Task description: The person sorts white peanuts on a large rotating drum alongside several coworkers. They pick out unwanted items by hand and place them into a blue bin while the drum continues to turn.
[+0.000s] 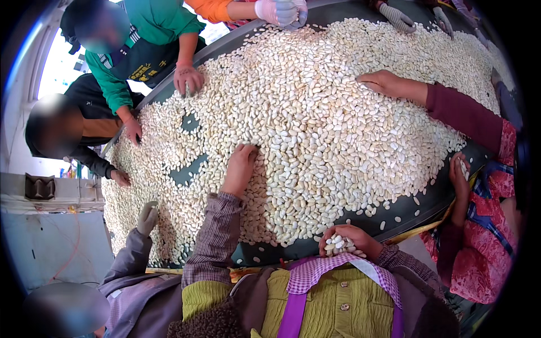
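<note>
A broad layer of large white beans [312, 122] lies over a dark green work surface [187, 172]. My left hand [241, 167] reaches forward into the middle of the beans. Its fingers are bent, with the fingertips down at the beans, and whether they grip one is hidden. Close to my body at the near edge, my right hand [350, 237] is cupped palm up. It holds a small heap of white beans [339, 246] above a purple checked apron [315, 274].
Co-workers' hands reach in all around: a gloved hand [148, 217] at left, a bare hand [382, 82] at right, and a hand holding beans [460, 169] near the right edge. Across stand a person in green [156, 21] and another in dark clothes [91, 101]. A raised rim [427, 215] borders the surface.
</note>
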The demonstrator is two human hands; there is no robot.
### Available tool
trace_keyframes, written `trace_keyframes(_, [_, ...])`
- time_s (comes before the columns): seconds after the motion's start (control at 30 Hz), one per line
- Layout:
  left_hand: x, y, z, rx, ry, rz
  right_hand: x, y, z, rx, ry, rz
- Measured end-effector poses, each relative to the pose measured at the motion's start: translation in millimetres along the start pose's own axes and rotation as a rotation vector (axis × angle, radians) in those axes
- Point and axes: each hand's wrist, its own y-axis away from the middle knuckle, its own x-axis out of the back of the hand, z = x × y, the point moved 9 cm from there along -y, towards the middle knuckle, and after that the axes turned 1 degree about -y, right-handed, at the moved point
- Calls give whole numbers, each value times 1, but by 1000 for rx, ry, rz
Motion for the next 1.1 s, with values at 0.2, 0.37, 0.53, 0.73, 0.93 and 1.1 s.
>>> trace_keyframes(0.2, [-22,28,-4,558,1023,-200,3,12,-9,-12,8,-8])
trace_keyframes(0.37, [-20,1,56,230,195,-170,10,20,-14,-22,-45,11])
trace_keyframes(0.53, [-38,20,46,196,72,-155,17,33,-26,3,8,19])
trace_keyframes(0.73, [-49,52,22,621,1418,-155,15,45,-41,-3,48,-14])
trace_keyframes(0.93, [-38,16,20,524,877,26,30,56,-46,-9,15,8])
trace_keyframes(1.1, [-49,-2,49,231,-87,7,36,66,-54,-28,16,93])
